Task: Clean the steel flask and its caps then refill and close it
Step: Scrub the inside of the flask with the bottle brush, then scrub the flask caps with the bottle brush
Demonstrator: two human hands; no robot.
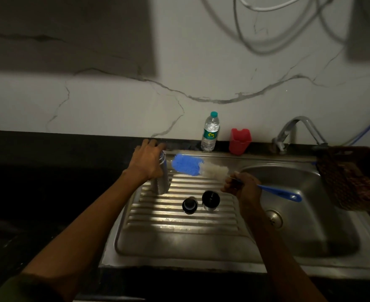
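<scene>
The steel flask [161, 182] stands upright at the back left of the ribbed drainboard [179, 223]. My left hand [147, 160] grips it round its upper part and hides its mouth. My right hand [239, 187] holds a bottle brush by its blue handle [282, 194]. The brush's blue and white bristle head [192, 165] points left, just right of the flask and above the drainboard. Two dark caps lie on the drainboard in front of the brush: a smaller one [189, 205] and a larger one [211, 200].
The sink basin [306, 214] with its drain lies to the right, a tap [297, 129] behind it. A plastic water bottle [210, 132] and a red holder [239, 140] stand against the wall. A brown basket [349, 177] sits at the basin's right. Dark countertop lies left.
</scene>
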